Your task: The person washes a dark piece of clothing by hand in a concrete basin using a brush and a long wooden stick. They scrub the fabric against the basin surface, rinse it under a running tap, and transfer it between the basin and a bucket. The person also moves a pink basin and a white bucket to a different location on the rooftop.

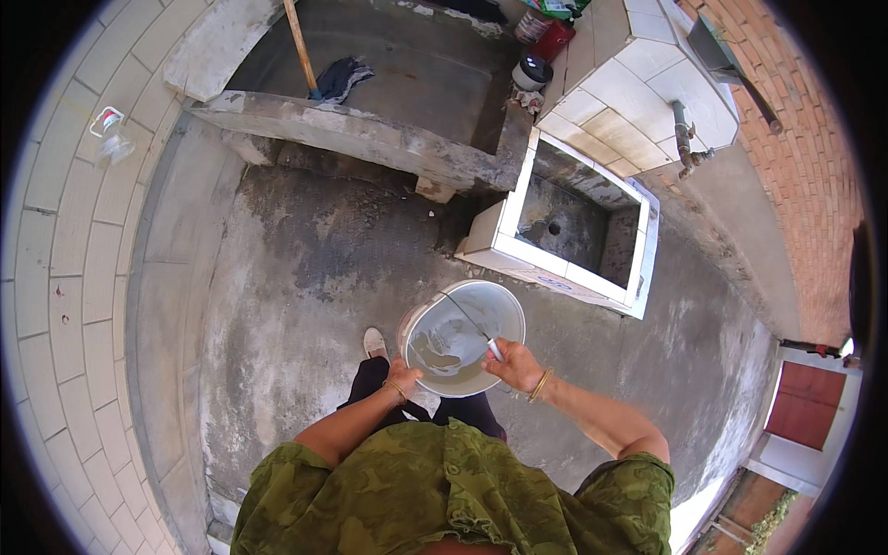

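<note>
A white plastic bucket hangs or rests, tilted, just before my body. Some cloudy water lies in its lower part. My right hand is closed around the white grip of the bucket's wire handle, which crosses the opening. On the left side, my left hand grips the bucket near its rim; its fingertips are partly hidden. Whether the bucket's base touches the floor is hidden from above.
Ahead right stands a white-tiled basin with a drain hole, below a wall tap. A concrete trough holds a mop. Containers crowd its right edge. A tiled wall bounds the left, beside stained concrete floor.
</note>
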A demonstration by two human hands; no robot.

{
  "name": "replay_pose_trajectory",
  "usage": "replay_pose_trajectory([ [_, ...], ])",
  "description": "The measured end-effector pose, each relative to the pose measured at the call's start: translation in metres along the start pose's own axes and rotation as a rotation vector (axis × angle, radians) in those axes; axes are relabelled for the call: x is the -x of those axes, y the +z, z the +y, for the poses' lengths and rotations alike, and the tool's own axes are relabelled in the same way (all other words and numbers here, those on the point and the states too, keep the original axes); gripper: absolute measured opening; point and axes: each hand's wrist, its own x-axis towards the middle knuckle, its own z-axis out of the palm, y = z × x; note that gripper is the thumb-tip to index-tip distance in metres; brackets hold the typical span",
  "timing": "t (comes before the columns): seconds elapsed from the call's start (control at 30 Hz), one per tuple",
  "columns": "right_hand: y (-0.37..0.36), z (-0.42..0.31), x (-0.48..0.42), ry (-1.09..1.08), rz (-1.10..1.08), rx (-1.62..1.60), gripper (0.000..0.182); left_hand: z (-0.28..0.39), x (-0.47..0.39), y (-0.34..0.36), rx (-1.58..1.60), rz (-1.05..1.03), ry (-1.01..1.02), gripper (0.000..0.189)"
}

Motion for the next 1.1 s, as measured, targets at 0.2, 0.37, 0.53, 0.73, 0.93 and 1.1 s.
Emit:
replay_pose_trajectory([
  [0.2, 0.049, -0.001, -0.138, -0.138, -0.126, 0.026, 0.026, 0.049, -0.05, -0.083, 0.064, 0.077, -0.351, 0.044],
  [0.37, 0.084, -0.017, -0.247, -0.268, -0.207, 0.337, 0.029, 0.039, -0.051, -0.125, 0.144, 0.288, -0.245, 0.067],
  [0.53, 0.109, -0.013, -0.353, -0.252, -0.226, 0.498, 0.032, 0.002, -0.001, -0.13, 0.391, 0.427, -0.049, 0.042],
  [0.73, 0.102, 0.003, -0.425, -0.259, -0.202, 0.602, 0.027, -0.016, 0.047, -0.103, 0.464, 0.56, -0.176, 0.029],
  [0.93, 0.087, -0.012, -0.455, -0.173, -0.223, 0.53, 0.026, 0.012, 0.033, -0.107, 0.527, 0.623, -0.193, 0.016],
  [1.1, 0.123, 0.02, -0.428, -0.373, -0.301, 0.568, 0.028, 0.054, -0.002, -0.121, 0.355, 0.538, -0.129, 0.015],
])
